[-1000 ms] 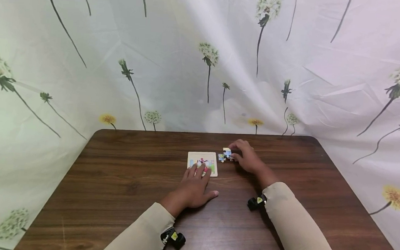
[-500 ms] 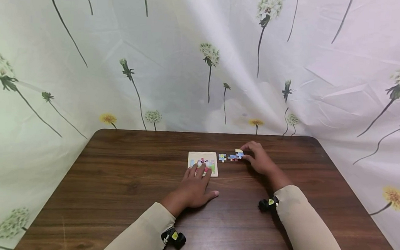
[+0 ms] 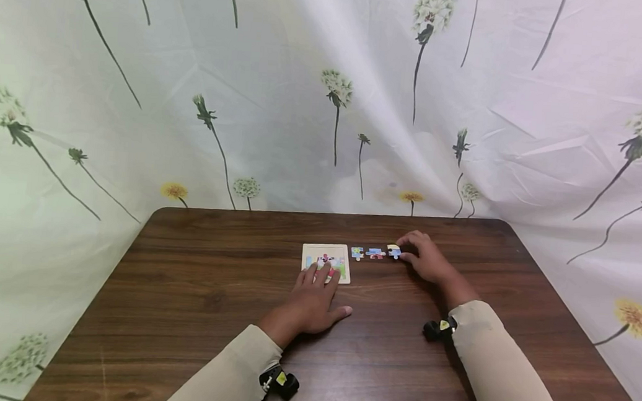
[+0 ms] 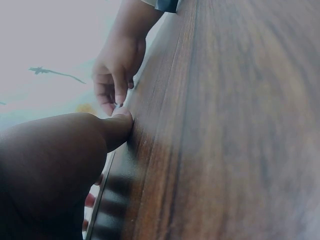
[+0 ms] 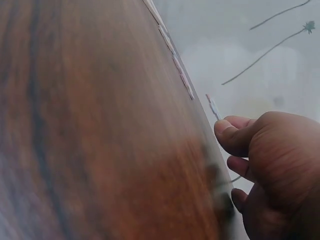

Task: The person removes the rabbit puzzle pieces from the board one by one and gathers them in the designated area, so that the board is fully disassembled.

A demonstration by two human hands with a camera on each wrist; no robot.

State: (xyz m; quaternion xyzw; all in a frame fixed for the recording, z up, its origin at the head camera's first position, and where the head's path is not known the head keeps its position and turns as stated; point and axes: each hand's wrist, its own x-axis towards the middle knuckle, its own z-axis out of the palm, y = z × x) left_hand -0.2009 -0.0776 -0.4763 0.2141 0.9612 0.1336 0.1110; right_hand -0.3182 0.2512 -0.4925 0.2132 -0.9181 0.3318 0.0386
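My left hand (image 3: pixel 309 302) lies with straight, spread fingers over a small square puzzle board (image 3: pixel 326 248), which has a pale rim and a colourful picture; the fingers cover its lower part. To the right, my right hand (image 3: pixel 427 259) pinches a blue and cream jigsaw piece (image 3: pixel 394 251) between thumb and fingers. In the right wrist view that jigsaw piece (image 5: pixel 212 106) shows edge-on at the fingertips, just off the table surface. Two more pieces lie in a row between board and hand: a blue and yellow piece (image 3: pixel 357 253) and a blue and red piece (image 3: pixel 375 253).
The dark wooden table (image 3: pixel 195 316) ends at a straight far edge, close behind the pieces. A white curtain (image 3: pixel 283 98) printed with dandelions hangs behind it and at both sides. Small black cameras are strapped to both wrists.
My right hand has carried the pinched piece to the right, away from the board and past the blue and red piece, uncovering it. The left hand has stayed on the board.
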